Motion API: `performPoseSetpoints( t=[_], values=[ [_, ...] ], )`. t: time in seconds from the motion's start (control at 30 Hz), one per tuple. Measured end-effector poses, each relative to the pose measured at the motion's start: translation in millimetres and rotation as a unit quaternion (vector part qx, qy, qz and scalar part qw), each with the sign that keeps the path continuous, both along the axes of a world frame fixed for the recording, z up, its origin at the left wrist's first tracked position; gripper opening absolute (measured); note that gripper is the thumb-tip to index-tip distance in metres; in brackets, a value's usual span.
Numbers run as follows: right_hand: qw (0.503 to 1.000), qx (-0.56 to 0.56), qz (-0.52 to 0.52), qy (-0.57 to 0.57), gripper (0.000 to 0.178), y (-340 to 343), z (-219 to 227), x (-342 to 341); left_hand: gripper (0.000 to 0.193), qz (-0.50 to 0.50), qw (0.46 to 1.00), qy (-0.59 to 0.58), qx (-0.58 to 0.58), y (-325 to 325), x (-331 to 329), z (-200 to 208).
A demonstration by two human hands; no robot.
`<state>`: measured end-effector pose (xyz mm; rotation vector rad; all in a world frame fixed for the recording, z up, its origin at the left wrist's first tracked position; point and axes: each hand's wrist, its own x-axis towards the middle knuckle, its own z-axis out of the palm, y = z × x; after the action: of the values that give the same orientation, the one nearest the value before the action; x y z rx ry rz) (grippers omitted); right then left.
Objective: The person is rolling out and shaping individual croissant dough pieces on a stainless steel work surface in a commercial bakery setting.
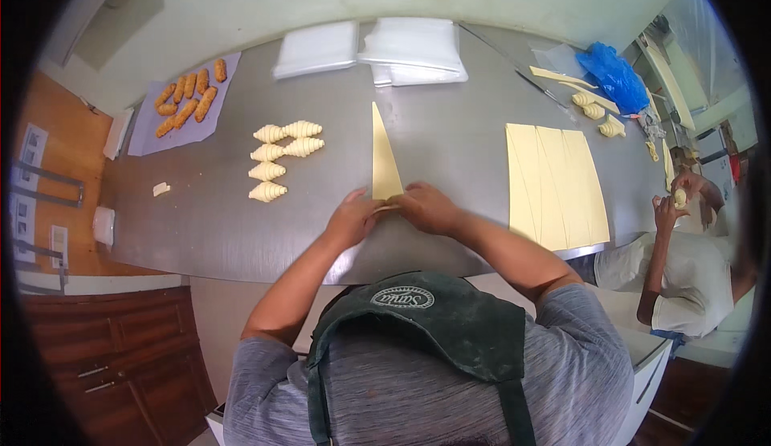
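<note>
A long pale dough triangle (384, 157) lies on the metal table with its thin tip pointing away from me. My left hand (352, 219) and my right hand (431, 207) meet at its wide near end. Both have their fingers closed on that edge, which looks partly rolled over; the fingertips are partly hidden. To the left sit several shaped raw croissants (267, 170) in two uneven columns. On the right lies a flat dough sheet (556, 185) scored into long triangles.
Browned crumbed rolls (186, 108) rest on a paper sheet at the far left. Stacks of clear plastic bags (414, 44) stand along the back. A blue plastic bag (612, 76), dough strips and more croissants are at the far right, where a co-worker (691, 273) handles a dough piece.
</note>
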<state>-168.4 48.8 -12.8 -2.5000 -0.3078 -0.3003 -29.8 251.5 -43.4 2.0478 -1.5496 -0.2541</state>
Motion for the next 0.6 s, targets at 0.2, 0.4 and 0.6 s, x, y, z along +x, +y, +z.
performPoseSetpoints(
  t=[0.2,0.4,0.6],
  values=[
    [0.992,0.079,-0.063,0.071,0.033,18,15,-13,0.040,0.035,0.996,0.067,-0.050,-8,-34,14],
    [0.798,0.550,-0.174,0.174,0.055,-5,-13,-26,0.045,0.063,0.990,0.100,-0.080,-14,-22,42],
    [0.450,0.816,-0.025,0.361,0.082,1,-41,32,0.048,-0.019,0.996,0.005,-0.083,-4,-37,34]
  ],
)
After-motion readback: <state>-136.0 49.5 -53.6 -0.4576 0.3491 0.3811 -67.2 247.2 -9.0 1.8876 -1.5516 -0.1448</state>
